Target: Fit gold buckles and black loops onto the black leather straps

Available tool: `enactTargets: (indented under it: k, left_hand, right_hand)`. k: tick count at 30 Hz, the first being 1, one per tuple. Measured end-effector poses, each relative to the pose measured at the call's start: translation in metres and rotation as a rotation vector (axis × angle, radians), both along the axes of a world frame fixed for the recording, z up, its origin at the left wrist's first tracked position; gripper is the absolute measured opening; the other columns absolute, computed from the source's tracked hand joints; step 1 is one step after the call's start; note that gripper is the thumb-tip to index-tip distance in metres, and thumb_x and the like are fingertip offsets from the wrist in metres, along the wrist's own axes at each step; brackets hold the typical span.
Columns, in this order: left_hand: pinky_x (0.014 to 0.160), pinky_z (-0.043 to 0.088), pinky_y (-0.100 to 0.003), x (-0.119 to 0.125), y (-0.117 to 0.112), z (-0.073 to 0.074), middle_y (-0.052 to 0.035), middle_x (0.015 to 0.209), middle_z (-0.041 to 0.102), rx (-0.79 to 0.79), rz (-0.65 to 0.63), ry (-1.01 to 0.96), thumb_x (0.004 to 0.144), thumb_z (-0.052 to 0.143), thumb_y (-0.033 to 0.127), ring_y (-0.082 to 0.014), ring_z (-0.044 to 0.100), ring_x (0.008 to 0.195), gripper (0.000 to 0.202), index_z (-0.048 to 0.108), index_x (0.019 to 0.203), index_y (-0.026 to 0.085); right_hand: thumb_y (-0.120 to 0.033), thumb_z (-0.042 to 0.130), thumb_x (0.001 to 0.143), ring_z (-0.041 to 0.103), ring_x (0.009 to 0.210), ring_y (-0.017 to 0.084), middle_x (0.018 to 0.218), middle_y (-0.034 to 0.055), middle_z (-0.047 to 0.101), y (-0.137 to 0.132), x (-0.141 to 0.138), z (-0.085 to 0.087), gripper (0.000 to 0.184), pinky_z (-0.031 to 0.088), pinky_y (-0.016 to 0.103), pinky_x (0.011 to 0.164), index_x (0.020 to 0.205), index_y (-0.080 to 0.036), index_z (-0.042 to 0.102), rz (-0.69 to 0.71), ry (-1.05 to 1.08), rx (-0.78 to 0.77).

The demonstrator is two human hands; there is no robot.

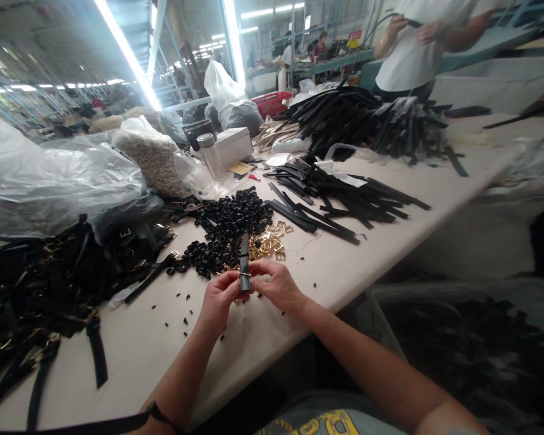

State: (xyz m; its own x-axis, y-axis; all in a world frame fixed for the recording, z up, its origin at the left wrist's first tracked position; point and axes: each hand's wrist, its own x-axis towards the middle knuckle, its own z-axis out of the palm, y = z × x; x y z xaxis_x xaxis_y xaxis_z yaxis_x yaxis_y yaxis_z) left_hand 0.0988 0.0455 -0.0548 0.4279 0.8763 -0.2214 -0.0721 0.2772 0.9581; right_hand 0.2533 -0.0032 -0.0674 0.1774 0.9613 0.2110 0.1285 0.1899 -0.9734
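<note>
Both my hands meet over the near edge of the pale table [326, 266]. My left hand [218, 297] and my right hand [277, 284] pinch the lower end of a short black strap [244, 249] that stands upright between them. A small metal buckle [245, 277] sits on the strap at my fingertips. Just behind lie a heap of black loops [226, 226] and a small pile of gold buckles [268, 241].
Loose black straps [340, 199] lie to the right, a bigger heap [372, 121] farther back. Finished straps with buckles [36, 290] pile at the left beside plastic bags [49, 175]. Another person [417, 48] stands at the far side. A white box [233, 145] and a cylinder stand mid-table.
</note>
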Motion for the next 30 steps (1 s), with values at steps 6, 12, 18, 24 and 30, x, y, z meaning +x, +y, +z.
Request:
enactTargets:
  k: [6,12,18,24,30]
  left_hand:
    - [0.059,0.053,-0.026,0.005,-0.005,-0.002,-0.005,0.071,0.073,0.129,-0.016,0.057,0.066,0.081,0.04,-0.017,0.068,0.064,0.031,0.074,0.086,0.017]
    - [0.06,0.052,-0.026,0.004,-0.001,-0.001,-0.0052,0.073,0.073,0.167,-0.074,0.119,0.066,0.081,0.039,-0.0174,0.068,0.065,0.029,0.074,0.083,0.016]
    - [0.063,0.05,-0.026,-0.02,0.029,0.008,-0.0055,0.079,0.073,0.284,0.171,0.121,0.072,0.076,0.038,-0.0155,0.066,0.066,0.028,0.069,0.087,0.016]
    - [0.079,0.048,-0.033,-0.02,0.046,-0.008,-0.0053,0.089,0.072,0.855,0.108,0.549,0.076,0.072,0.029,-0.0205,0.063,0.08,0.01,0.074,0.083,0.023]
    - [0.089,0.046,-0.04,-0.012,0.05,-0.013,-0.0083,0.101,0.07,1.135,0.04,0.945,0.084,0.062,0.03,-0.0264,0.059,0.093,0.016,0.074,0.089,0.021]
  right_hand:
    - [-0.045,0.081,0.065,0.061,0.066,0.013,0.079,0.0018,0.071,0.003,-0.005,0.001,0.038,0.053,0.029,0.067,0.088,-0.016,0.072,0.131,0.585,-0.192]
    - [-0.043,0.08,0.066,0.061,0.068,0.013,0.074,0.0008,0.069,0.003,-0.003,0.005,0.033,0.05,0.027,0.069,0.077,-0.015,0.068,0.094,0.601,-0.144]
    - [-0.04,0.076,0.071,0.064,0.067,0.014,0.072,0.0009,0.068,0.008,0.002,-0.009,0.031,0.052,0.029,0.068,0.073,-0.017,0.056,-0.068,0.431,-0.076]
    - [-0.039,0.068,0.078,0.065,0.062,0.015,0.069,0.0018,0.068,0.005,0.003,-0.009,0.026,0.053,0.028,0.061,0.074,-0.019,0.052,-0.078,0.236,-0.069]
    - [-0.039,0.066,0.079,0.062,0.054,0.012,0.066,-0.0001,0.066,0.005,0.001,-0.011,0.024,0.053,0.024,0.054,0.075,-0.018,0.053,-0.086,0.244,-0.062]
